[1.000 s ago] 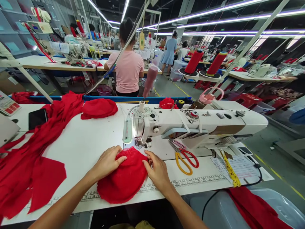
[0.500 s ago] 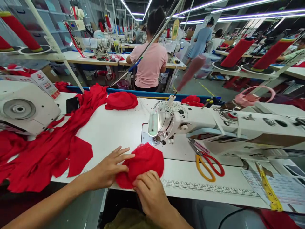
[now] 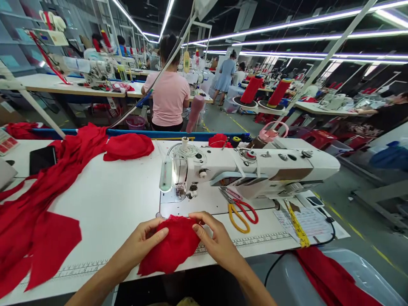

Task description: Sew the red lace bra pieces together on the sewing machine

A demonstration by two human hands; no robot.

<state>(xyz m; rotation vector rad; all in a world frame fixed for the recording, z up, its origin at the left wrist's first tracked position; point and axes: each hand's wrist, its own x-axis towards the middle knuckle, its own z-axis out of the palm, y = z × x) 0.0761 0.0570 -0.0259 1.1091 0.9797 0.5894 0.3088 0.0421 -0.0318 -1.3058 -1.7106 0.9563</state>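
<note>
A red fabric piece (image 3: pixel 174 246) with a lacy-looking upper edge lies over the table's front edge area, below the sewing machine's needle and presser foot (image 3: pixel 180 191). My left hand (image 3: pixel 142 242) pinches its upper left side, thumb on top and the other fingers curled, partly hidden. At the upper right edge, my right hand (image 3: pixel 216 238) grips the cloth between thumb and fingers. The white sewing machine (image 3: pixel 255 161) stands just beyond both hands. To its front lie scissors (image 3: pixel 240 212) with one orange and one red handle, right of my right hand.
Heaped red fabric (image 3: pixel 41 204) covers the table's left side, beside a black phone (image 3: pixel 42 160). Another red bundle (image 3: pixel 129 146) sits at the back. A ruler strip (image 3: pixel 261 239) runs along the front edge; a yellow tape measure (image 3: pixel 296 225) crosses papers at right. A person (image 3: pixel 168 93) sits ahead.
The view has turned right. The red piece has been spread out from a rounded bundle, and my hands have shifted to its two upper sides. My right hand moved from its lower edge.
</note>
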